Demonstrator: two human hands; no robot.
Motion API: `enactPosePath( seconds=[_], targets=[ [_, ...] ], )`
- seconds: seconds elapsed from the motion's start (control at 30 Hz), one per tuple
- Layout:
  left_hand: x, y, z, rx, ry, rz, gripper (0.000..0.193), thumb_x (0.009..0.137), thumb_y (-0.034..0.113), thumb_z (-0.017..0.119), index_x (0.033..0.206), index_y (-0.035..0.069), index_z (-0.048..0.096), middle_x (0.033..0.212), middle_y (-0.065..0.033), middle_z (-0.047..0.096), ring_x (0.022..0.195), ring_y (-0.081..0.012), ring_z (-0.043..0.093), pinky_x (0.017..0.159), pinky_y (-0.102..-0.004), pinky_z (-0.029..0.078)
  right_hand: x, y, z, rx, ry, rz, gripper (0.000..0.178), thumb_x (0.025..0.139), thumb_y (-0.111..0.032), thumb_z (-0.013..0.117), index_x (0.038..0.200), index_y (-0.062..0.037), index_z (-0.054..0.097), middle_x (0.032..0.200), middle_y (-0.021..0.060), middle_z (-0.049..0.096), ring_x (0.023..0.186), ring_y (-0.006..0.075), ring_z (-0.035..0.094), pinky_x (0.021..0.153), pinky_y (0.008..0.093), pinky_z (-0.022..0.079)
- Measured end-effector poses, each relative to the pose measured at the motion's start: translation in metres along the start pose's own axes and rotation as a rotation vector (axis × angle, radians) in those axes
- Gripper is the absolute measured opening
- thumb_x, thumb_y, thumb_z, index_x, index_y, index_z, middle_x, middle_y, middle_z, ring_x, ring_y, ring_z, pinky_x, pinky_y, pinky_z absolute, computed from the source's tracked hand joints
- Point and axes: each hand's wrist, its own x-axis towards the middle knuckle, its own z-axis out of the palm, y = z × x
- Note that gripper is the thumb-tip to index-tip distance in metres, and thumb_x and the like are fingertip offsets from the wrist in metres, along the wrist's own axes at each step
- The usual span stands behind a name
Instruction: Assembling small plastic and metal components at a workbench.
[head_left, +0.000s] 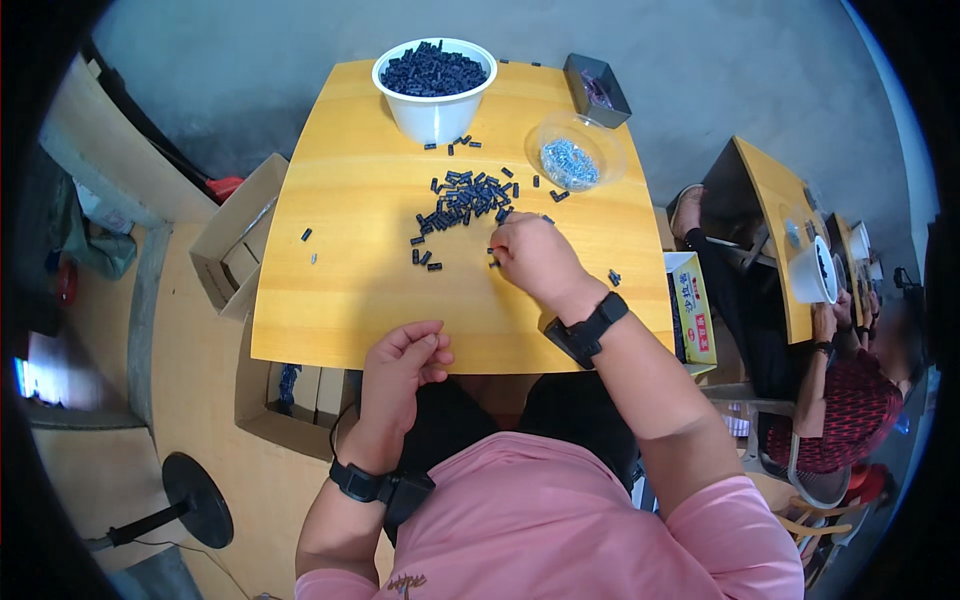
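My right hand (535, 257) rests on the yellow wooden table (350, 310), its fingertips pinching a small black plastic part at the edge of a loose pile of black parts (468, 198). My left hand (405, 362) hovers at the table's near edge, fingers curled loosely; whether something tiny lies between them I cannot tell. A white bowl (435, 105) heaped with the same black parts stands at the far edge. A clear round container (578, 150) of small silvery-blue metal pieces sits to the right of the pile.
A small grey box (597, 90) sits at the far right corner. Open cardboard boxes (235, 245) stand left of and under the table. Another person (850, 400) sits at a second yellow table (775, 210) on the right. A yellow carton (692, 305) lies between.
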Motion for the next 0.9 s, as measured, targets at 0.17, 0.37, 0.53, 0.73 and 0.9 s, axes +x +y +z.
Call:
enactPosePath(
  seconds=[0.17, 0.37, 0.53, 0.73, 0.9],
  targets=[
    [0.000, -0.001, -0.002, -0.024, -0.013, 0.004, 0.017, 0.088, 0.007, 0.056, 0.103, 0.003, 0.061, 0.088, -0.0075, 0.065, 0.072, -0.0129, 0.064, 0.058, -0.0220, 0.052, 0.007, -0.004, -0.002, -0.072, -0.144, 0.030, 0.009, 0.072, -0.005, 0.055, 0.073, -0.0015, 0.063, 0.078, 0.0164, 0.060, 0.079, 0.0329, 0.060, 0.072, 0.0410, 0.050],
    [0.001, 0.004, 0.002, 0.000, -0.044, -0.003, 0.020, 0.088, 0.010, 0.058, 0.106, 0.002, 0.060, 0.090, -0.0073, 0.065, 0.074, -0.0127, 0.063, 0.064, -0.0226, 0.052, 0.002, -0.018, -0.017, -0.078, -0.084, 0.022, 0.006, 0.070, -0.005, 0.057, 0.072, -0.0012, 0.061, 0.077, 0.0169, 0.060, 0.076, 0.0342, 0.059, 0.068, 0.0418, 0.050],
    [0.003, 0.003, 0.033, 0.168, -0.053, 0.070, 0.021, 0.090, 0.013, 0.057, 0.106, 0.001, 0.059, 0.090, -0.0063, 0.065, 0.076, -0.0120, 0.063, 0.069, -0.0233, 0.053, -0.035, -0.040, -0.020, 0.258, 0.014, 0.017, 0.007, 0.069, -0.007, 0.060, 0.071, -0.0007, 0.060, 0.073, 0.0164, 0.058, 0.073, 0.0337, 0.058, 0.063, 0.0408, 0.048],
    [0.008, -0.009, 0.054, -0.036, -0.209, 0.019, 0.024, 0.088, 0.016, 0.061, 0.106, -0.001, 0.060, 0.091, -0.0062, 0.064, 0.077, -0.0102, 0.061, 0.069, -0.0225, 0.052, -0.080, -0.046, -0.023, 0.393, 0.104, 0.002, 0.012, 0.071, -0.008, 0.062, 0.079, -0.0013, 0.057, 0.073, 0.0148, 0.056, 0.071, 0.0333, 0.056, 0.062, 0.0398, 0.046],
    [0.014, -0.014, 0.047, 0.061, -0.182, -0.047, 0.020, 0.086, 0.012, 0.063, 0.102, 0.000, 0.061, 0.086, -0.0056, 0.065, 0.071, -0.0114, 0.062, 0.067, -0.0228, 0.053, -0.091, -0.036, -0.013, 0.497, 0.096, -0.079, 0.013, 0.072, -0.007, 0.061, 0.083, -0.0018, 0.056, 0.074, 0.0142, 0.056, 0.070, 0.0335, 0.055, 0.061, 0.0399, 0.046]
  ],
)
